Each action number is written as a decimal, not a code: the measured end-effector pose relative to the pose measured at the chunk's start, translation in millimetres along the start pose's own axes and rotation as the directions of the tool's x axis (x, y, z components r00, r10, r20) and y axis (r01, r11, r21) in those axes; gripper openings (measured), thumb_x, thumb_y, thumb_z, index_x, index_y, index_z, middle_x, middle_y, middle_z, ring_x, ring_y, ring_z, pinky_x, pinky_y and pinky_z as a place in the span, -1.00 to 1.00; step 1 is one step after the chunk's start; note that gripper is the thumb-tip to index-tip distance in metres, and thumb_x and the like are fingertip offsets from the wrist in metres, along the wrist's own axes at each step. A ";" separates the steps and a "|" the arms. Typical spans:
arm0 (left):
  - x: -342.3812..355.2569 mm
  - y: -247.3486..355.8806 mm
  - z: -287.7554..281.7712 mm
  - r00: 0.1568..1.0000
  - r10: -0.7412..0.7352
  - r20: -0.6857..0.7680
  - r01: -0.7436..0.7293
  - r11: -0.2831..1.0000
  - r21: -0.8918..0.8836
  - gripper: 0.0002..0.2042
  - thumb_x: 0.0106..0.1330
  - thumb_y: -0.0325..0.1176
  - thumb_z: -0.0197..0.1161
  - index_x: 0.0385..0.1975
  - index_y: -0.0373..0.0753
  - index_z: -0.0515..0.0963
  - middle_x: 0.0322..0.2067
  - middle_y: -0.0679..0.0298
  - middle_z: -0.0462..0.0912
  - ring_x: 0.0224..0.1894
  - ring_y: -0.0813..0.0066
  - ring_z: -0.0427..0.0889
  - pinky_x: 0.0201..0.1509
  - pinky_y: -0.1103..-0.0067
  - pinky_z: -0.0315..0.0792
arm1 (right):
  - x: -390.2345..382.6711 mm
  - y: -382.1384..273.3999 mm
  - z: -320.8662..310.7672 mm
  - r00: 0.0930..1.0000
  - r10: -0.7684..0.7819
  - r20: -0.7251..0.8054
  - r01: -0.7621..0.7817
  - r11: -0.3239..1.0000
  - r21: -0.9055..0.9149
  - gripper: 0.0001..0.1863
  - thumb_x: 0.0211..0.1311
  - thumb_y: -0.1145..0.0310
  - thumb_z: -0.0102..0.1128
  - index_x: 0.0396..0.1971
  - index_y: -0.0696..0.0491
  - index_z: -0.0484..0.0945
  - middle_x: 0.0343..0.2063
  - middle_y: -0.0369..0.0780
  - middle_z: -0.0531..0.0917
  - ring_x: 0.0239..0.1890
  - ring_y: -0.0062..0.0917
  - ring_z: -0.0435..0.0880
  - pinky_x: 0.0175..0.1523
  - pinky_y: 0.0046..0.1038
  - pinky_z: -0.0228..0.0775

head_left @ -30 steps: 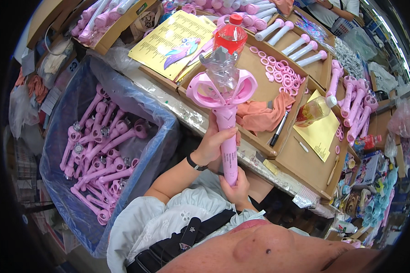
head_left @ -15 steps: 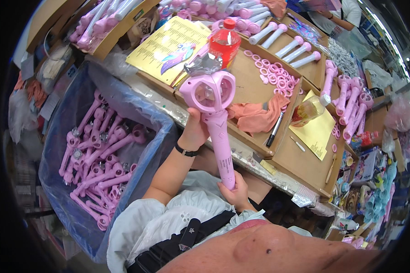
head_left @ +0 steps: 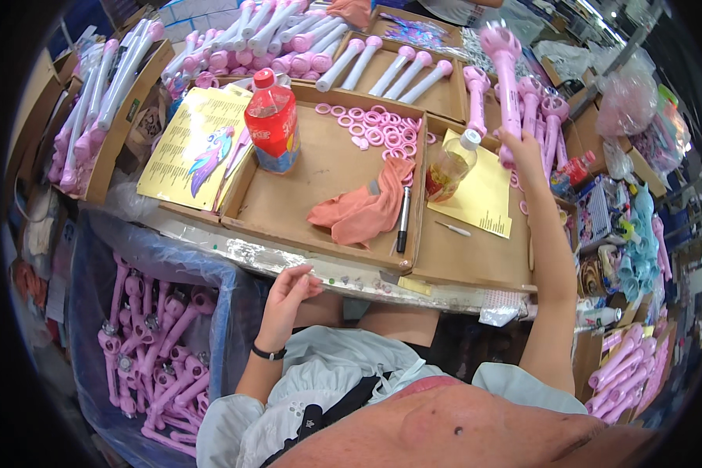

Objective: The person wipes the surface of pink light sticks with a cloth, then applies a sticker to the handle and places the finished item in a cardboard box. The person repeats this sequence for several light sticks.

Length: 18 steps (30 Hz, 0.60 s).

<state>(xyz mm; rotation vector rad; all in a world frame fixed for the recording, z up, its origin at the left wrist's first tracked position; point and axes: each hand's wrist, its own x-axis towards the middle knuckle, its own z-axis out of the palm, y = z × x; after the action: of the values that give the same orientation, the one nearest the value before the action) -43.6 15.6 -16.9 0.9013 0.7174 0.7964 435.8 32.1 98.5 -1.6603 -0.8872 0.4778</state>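
At the upper right, my right hand (head_left: 517,143) grips a long pink toy wand (head_left: 509,97) by its lower end, upright over a bunch of similar wands (head_left: 554,113). My left hand (head_left: 290,287) is at the table's near edge (head_left: 242,253), fingers bent and apart, with nothing visible in it. Beyond it a cardboard tray (head_left: 273,203) holds a red-labeled bottle (head_left: 269,125), several pink rings (head_left: 374,132), a peach cloth (head_left: 359,210) and a marker (head_left: 404,222). A bottle of yellowish liquid (head_left: 448,171) stands on a yellow sheet (head_left: 487,210) below my right hand.
A lined blue bin (head_left: 230,335) of pink wands sits at lower left. White-handled pieces (head_left: 288,31) pile at the back and in a left box (head_left: 160,66). More pink parts (head_left: 624,366) lie at lower right. Part of another person (head_left: 460,8) shows at the top.
Both hands gripped a pink wand in front of me; now my left hand has let go and my right hand has moved up and right holding a wand. The view has shifted.
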 end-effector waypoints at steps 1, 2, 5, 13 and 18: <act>-7.0 0.8 -1.6 1.000 -0.016 0.002 0.015 0.998 0.055 -0.75 0.38 -0.39 0.02 0.00 -0.33 0.37 -0.22 0.22 0.55 -0.16 0.51 0.55 -0.01 0.57 0.45 | 31.6 15.9 -3.5 0.997 0.064 -0.041 -0.066 0.996 -0.055 -0.60 0.02 0.18 0.26 -0.29 0.23 0.53 -0.56 -0.23 0.55 -0.57 -0.62 0.51 -0.54 -0.52 0.31; -14.8 1.9 -2.6 1.000 -0.023 -0.013 0.024 0.995 0.101 -0.75 0.38 -0.40 0.03 -0.01 -0.33 0.37 -0.22 0.22 0.55 -0.15 0.52 0.54 -0.01 0.58 0.45 | 56.1 37.3 -5.8 0.994 0.052 -0.092 -0.063 0.990 -0.125 -0.59 -0.04 0.16 0.28 -0.36 0.23 0.55 -0.58 -0.21 0.55 -0.58 -0.58 0.49 -0.54 -0.49 0.29; -39.8 9.1 -9.8 0.985 -0.127 -0.117 0.144 0.977 0.160 -0.74 0.37 -0.37 0.07 -0.01 -0.31 0.37 -0.17 0.24 0.53 -0.11 0.55 0.52 0.01 0.62 0.42 | 125.3 92.8 -8.8 0.963 0.115 -0.242 -0.154 0.977 -0.149 -0.57 -0.17 0.16 0.33 -0.46 0.27 0.57 -0.56 -0.19 0.56 -0.56 -0.48 0.48 -0.51 -0.39 0.32; -143.4 63.2 -97.3 0.962 0.157 -0.222 -0.162 0.987 -0.002 -0.71 0.35 -0.24 0.09 -0.08 -0.32 0.43 -0.23 0.17 0.58 -0.15 0.38 0.59 -0.01 0.48 0.44 | 199.6 133.7 -39.5 0.954 0.273 -0.121 -0.291 0.940 -0.176 -0.63 0.05 0.30 0.29 -0.23 0.28 0.59 -0.34 -0.10 0.62 -0.28 -0.39 0.61 -0.22 -0.42 0.50; -189.6 23.3 -240.6 0.731 -0.030 -0.681 0.056 0.998 0.016 -0.67 0.38 -0.14 0.03 -0.12 -0.31 0.43 -0.28 0.25 0.59 -0.27 0.51 0.60 -0.15 0.61 0.48 | 172.3 126.4 -58.4 0.945 0.019 -0.327 -0.191 0.843 -0.502 -0.63 0.10 0.30 0.24 -0.19 0.28 0.57 -0.29 -0.09 0.62 -0.24 -0.39 0.61 -0.17 -0.43 0.47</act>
<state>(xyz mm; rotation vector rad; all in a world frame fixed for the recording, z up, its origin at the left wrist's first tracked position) -342.2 -39.1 -63.7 0.5994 1.4020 1.0914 624.8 115.7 18.8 -2.2278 -0.7259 0.0248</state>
